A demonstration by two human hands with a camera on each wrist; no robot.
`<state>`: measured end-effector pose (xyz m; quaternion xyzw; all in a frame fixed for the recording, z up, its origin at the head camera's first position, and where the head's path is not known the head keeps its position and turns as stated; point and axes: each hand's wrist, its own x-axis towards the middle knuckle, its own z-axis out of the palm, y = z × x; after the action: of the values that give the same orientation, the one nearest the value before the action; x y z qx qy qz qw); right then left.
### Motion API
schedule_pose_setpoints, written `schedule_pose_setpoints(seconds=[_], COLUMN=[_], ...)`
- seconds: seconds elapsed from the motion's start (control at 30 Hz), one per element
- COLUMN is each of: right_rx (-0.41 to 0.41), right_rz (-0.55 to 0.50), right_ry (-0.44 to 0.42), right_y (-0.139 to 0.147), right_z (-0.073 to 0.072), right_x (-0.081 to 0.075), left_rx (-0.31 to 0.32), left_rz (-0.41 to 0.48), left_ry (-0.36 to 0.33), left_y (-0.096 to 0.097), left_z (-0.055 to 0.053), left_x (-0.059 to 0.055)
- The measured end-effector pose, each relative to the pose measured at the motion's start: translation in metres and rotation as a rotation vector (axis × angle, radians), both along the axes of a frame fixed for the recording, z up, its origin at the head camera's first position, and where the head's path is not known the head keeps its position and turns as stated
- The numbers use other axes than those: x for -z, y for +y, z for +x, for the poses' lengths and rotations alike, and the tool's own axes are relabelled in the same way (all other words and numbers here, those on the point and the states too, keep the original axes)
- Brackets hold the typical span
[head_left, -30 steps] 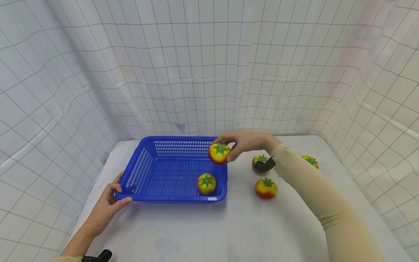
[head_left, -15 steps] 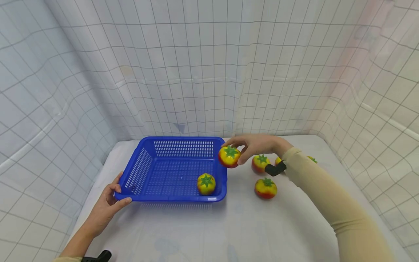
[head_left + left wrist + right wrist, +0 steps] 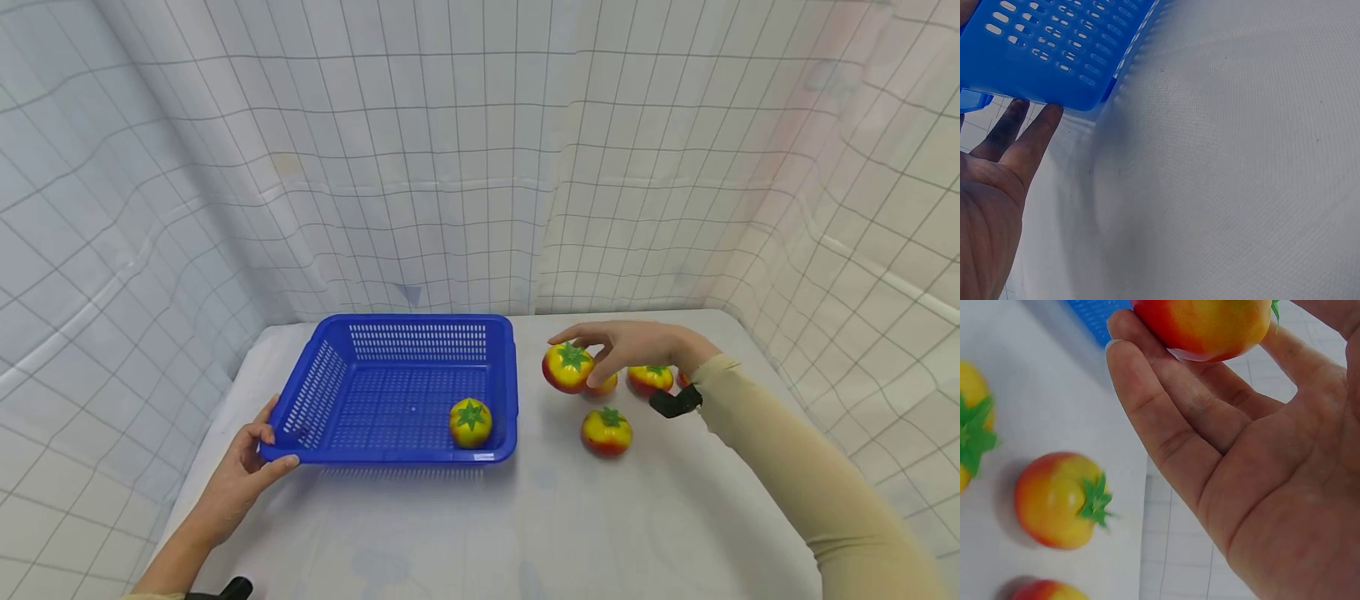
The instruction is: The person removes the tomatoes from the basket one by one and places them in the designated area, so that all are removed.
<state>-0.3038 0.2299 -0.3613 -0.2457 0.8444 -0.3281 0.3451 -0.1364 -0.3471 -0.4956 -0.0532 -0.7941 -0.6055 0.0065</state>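
My right hand (image 3: 641,346) holds a red-and-yellow tomato (image 3: 567,368) with a green star-shaped top, pinched between thumb and fingers. It hangs above the table, just right of the blue plastic basket (image 3: 390,457). In the right wrist view, the held tomato (image 3: 1210,328) is cut off by the top edge, and curled fingers (image 3: 1154,415) lie around it. My left hand (image 3: 238,471) grips the basket's near left corner, thumb along the front rim. The left wrist view has two fingertips (image 3: 1052,112) against the basket's edge. One tomato (image 3: 471,423) sits in the basket's near right corner.
Right of the basket, a tomato (image 3: 606,432) lies in front of my right hand. Another tomato (image 3: 649,379) lies under that wrist, and one more (image 3: 602,385) is partly hidden behind the hand. White gridded curtains (image 3: 450,167) enclose the table (image 3: 420,533) at back and sides.
My right hand has moved right with the tomato, from over the basket's right rim to beside the basket. My left hand stays at the corner.
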Motion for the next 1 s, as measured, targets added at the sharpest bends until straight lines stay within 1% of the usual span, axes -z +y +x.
schedule_pose_setpoints(seconds=[0.13, 0.37, 0.6, 0.7, 0.83, 1.0], right_rx=[0.018, 0.079, 0.074, 0.085, 0.114, 0.116], right_rz=[-0.002, -0.037, -0.029, -0.029, -0.06, -0.133], right_ry=[0.005, -0.006, 0.035, 0.048, 0.001, -0.061], right_y=[0.019, 0.051, 0.074, 0.082, 0.093, 0.107], right_z=[0.004, 0.013, 0.022, 0.026, 0.031, 0.037], right_x=[0.007, 0.014, 0.02, 0.022, 0.027, 0.038], left_rx=[-0.001, -0.003, -0.001, -0.001, -0.002, -0.005], left_rz=[-0.004, -0.016, -0.002, 0.002, -0.001, -0.011], left_ry=[-0.004, -0.006, -0.008, -0.009, -0.009, -0.008], left_y=[0.0, -0.001, -0.001, 0.0, 0.0, 0.001], left_z=[0.0, 0.0, -0.001, 0.0, 0.0, 0.0], left_x=[-0.001, 0.0, 0.0, -0.001, -0.001, -0.002])
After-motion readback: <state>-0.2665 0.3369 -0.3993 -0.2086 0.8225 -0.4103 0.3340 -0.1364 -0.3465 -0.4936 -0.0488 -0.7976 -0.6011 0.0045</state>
